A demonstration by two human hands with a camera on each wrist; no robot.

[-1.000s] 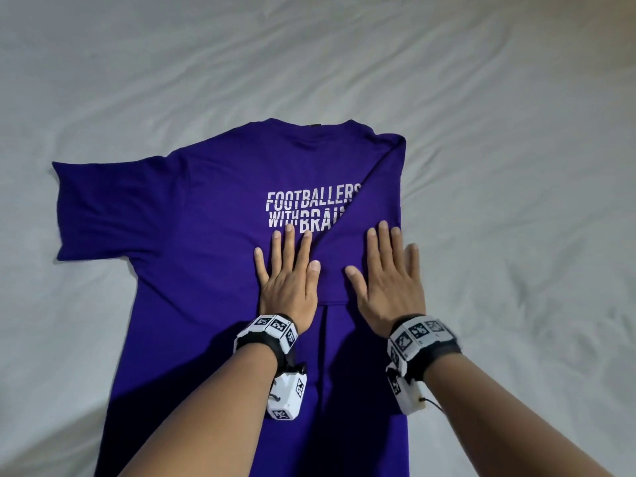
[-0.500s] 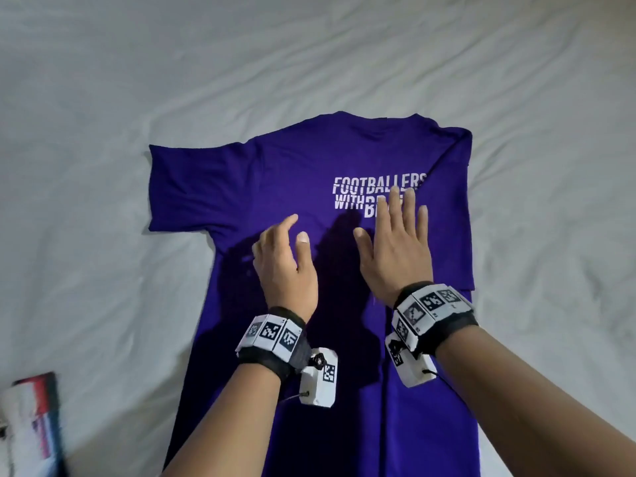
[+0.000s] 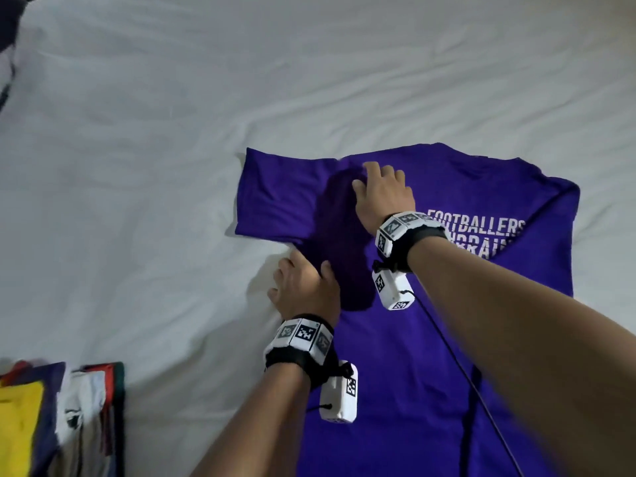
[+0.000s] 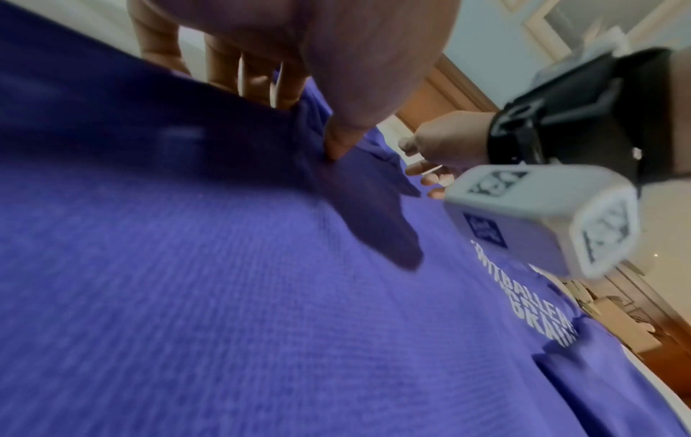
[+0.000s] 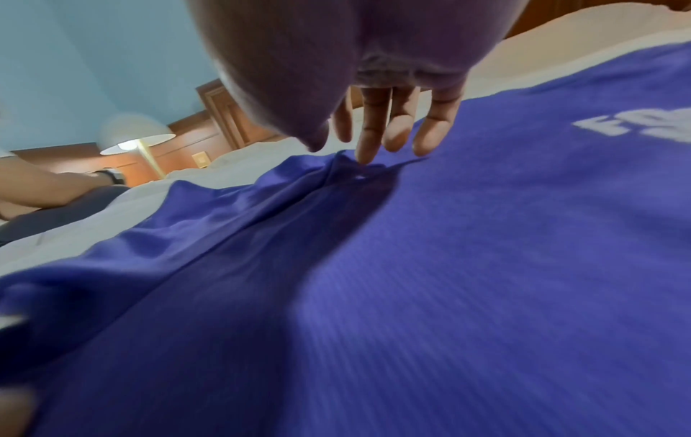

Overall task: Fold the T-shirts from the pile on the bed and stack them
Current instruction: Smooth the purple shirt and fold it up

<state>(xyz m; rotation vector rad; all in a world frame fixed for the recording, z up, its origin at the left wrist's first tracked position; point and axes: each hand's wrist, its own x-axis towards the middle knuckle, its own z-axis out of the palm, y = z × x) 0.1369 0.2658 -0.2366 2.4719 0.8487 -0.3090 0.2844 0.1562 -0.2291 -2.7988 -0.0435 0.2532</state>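
Note:
A purple T-shirt with white lettering lies flat on the bed, its right side folded in over the lettering and its left sleeve spread out. My left hand is at the shirt's left edge just below that sleeve. In the left wrist view the left hand pinches the edge, thumb on top and fingers beneath the cloth. My right hand is at the left shoulder. In the right wrist view the fingertips of that hand touch a small ridge of cloth, and the thumb hangs just above it.
A stack of folded shirts sits at the lower left on the wrinkled white sheet. Something dark lies at the top left corner. A lit lamp and wooden panelling stand beyond the bed.
Both hands left the middle of the shirt and moved to its left side. The left hand took hold of the side edge and the right went to the shoulder. The view swung left.

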